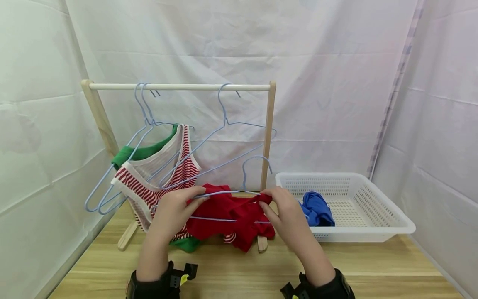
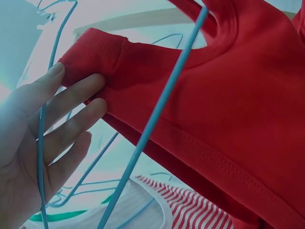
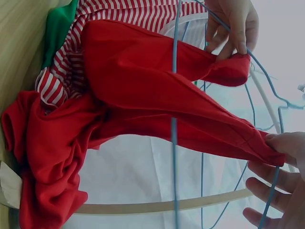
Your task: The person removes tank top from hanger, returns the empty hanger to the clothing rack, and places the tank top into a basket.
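Both hands hold a red top (image 1: 214,207) by its shoulder parts, in front of a wooden rack. My left hand (image 2: 52,114) pinches one shoulder edge between thumb and fingers, with a blue wire hanger (image 2: 159,107) running past the palm. At the other shoulder, my right hand (image 3: 281,176) pinches the red cloth right by the hanger's wire. The hanger's hook (image 1: 244,170) points up between the hands. Its lower bar crosses the front of the red cloth in the head view. The top's lower part hangs bunched towards the table.
On the rack's rail (image 1: 179,87) hang a striped red-and-white top (image 1: 186,166), a green garment (image 1: 149,153) and a bare blue hanger (image 1: 224,120). A white plastic basket (image 1: 373,232) at right holds a blue garment (image 1: 316,209). White cloth walls surround the wooden table (image 1: 231,270).
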The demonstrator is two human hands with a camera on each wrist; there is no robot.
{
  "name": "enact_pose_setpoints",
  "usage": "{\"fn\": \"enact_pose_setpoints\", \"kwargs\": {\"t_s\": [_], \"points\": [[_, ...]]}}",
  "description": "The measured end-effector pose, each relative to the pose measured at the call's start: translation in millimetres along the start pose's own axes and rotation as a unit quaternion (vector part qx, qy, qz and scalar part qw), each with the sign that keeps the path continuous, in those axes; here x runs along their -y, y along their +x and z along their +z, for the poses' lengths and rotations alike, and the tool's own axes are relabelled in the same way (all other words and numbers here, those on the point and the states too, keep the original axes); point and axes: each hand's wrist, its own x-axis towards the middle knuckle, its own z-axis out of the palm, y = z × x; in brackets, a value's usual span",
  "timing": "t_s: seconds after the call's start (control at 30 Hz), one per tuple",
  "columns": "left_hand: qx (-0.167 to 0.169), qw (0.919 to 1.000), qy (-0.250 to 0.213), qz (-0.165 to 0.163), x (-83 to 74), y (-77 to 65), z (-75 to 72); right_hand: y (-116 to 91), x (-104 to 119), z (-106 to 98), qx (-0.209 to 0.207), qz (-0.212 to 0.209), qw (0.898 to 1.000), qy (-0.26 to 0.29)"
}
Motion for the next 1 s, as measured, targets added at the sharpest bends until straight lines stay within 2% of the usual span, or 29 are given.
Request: {"fn": "enact_pose_setpoints", "kwargs": {"t_s": [0.1, 0.33, 0.6, 0.73, 1.0], "points": [[-0.012, 0.9998, -0.007, -0.015, 3.7, -1.1, -3.8, 0, -2, 0, 0.007, 0.026, 1.0, -0.005], [-0.015, 0.9968, -0.013, -0.077, 12.2, -5.6, -11.8, -1, -9, 1, 0.02, 0.067, 0.998, -0.008], [-0.03, 0.9945, -0.004, -0.1, 20.7, -9.6, -16.0, -1, -16, 3, 0.023, 0.101, 0.995, -0.011], [-0.015, 0.9916, -0.01, -0.128, 22.5, -11.1, -18.5, -3, -20, 4, 0.029, 0.123, 0.992, -0.012], [0.036, 0.9802, -0.024, -0.193, 26.4, -13.9, -23.8, -4, -27, 8, 0.051, 0.156, 0.986, -0.028]]}}
